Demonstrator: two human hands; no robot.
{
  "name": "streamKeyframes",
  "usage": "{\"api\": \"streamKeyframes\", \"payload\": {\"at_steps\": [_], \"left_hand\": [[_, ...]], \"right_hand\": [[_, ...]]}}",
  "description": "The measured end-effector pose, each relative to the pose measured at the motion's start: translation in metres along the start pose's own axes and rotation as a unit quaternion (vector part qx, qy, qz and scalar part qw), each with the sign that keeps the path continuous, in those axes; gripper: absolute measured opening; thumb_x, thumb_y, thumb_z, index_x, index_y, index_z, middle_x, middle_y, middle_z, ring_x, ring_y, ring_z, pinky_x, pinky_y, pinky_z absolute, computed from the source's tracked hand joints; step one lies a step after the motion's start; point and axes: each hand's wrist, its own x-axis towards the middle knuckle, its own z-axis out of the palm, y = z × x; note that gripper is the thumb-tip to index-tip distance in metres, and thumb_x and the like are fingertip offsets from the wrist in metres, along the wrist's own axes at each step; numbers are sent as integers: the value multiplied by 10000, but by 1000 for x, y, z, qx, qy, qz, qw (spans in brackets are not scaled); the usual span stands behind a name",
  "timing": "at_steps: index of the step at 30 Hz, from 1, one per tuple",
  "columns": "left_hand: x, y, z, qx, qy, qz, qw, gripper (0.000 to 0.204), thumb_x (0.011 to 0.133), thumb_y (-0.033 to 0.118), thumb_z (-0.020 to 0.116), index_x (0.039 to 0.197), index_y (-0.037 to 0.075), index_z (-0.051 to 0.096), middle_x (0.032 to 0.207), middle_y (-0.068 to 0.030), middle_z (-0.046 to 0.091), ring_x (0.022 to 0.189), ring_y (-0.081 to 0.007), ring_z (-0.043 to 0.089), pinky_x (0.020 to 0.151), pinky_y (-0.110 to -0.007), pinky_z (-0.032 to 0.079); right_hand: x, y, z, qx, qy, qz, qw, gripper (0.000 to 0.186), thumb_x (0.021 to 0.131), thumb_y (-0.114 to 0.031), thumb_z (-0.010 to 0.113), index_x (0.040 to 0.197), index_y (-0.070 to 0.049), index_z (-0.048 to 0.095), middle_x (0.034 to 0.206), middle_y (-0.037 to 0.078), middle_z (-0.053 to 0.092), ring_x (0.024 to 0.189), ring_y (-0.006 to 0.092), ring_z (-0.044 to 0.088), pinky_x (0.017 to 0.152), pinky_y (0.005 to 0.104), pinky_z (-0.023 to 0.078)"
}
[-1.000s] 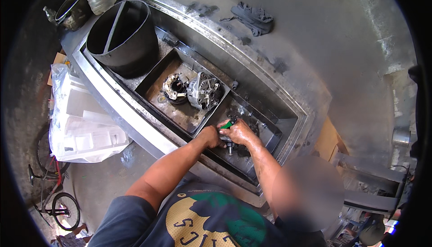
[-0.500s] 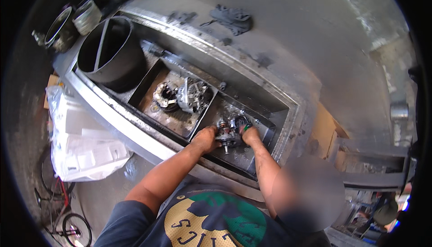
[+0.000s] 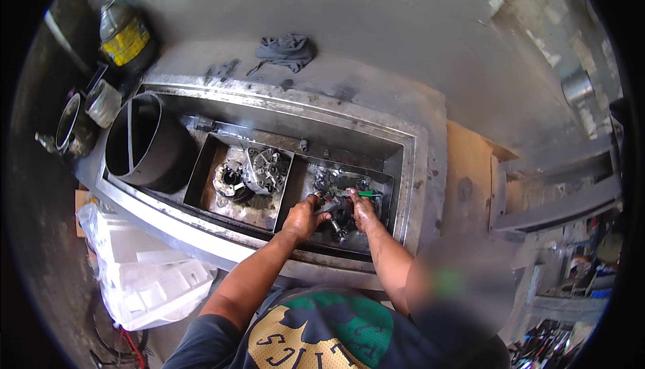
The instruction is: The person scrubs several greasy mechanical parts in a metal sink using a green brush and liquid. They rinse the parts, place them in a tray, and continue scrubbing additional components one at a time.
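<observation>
My left hand (image 3: 302, 216) is closed on a dark metal part (image 3: 330, 209) with a short shaft (image 3: 338, 229) angled toward me, low in the right compartment of a steel trough (image 3: 412, 167). Just right of it, my right hand (image 3: 363, 212) grips a green-handled tool (image 3: 367, 193), lying crosswise at the part's upper right; its working end is too small to make out. In the left compartment (image 3: 200, 171) sit a silver slotted housing (image 3: 264, 171) and a ring-shaped assembly (image 3: 232, 182). Small metal pieces (image 3: 321, 179) lie behind my hands in wet grime.
A black bucket (image 3: 156, 165) fills the trough's left end. Beyond it stand pots (image 3: 84, 140) and a jug with yellow label (image 3: 126, 43). A grey rag (image 3: 283, 52) lies behind the trough, cardboard (image 3: 462, 157) at right, wrapped white foam (image 3: 154, 288) at lower left.
The view has turned, showing more wall and the yellow-labelled jug. The part in my left hand is tipped further sideways, and the green-handled tool in my right hand has swung nearly level.
</observation>
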Motion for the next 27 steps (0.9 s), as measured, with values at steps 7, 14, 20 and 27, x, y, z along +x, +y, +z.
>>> {"api": "streamKeyframes", "payload": {"at_steps": [7,14,20,27], "left_hand": [[14,-33,5,-255,106,38,960,463,1002,403,729,1131,2,537,890,-112,662,785,-177,670,648,-330,592],[9,-66,27,-381,79,-144,910,505,1035,433,665,1208,-16,513,964,-131,675,853,-254,700,668,-429,639],[-5,-40,-17,-176,5,-16,984,927,887,428,823,1558,0,349,1476,-330,496,1351,-401,548,1147,-416,445],[-17,15,-14,5,112,18,994,1145,677,549,939,1554,26,422,1452,-284,530,1359,-415,551,1137,-465,471]], "right_hand": [[-9,-85,15,-241,-166,-195,936,357,1083,-332,609,1299,-53,668,1237,70,715,1158,182,639,1045,348,476],[8,-87,39,-383,-218,-287,851,345,1100,-321,546,1311,-73,659,1314,127,704,1226,272,649,1075,394,467],[-9,-82,50,-383,-212,-305,846,316,1095,-334,545,1272,-100,663,1278,147,712,1182,329,683,1020,414,507],[22,-65,52,-180,-282,-214,918,334,1067,-312,595,1287,-77,684,1180,162,746,1046,289,722,951,401,540]]}}
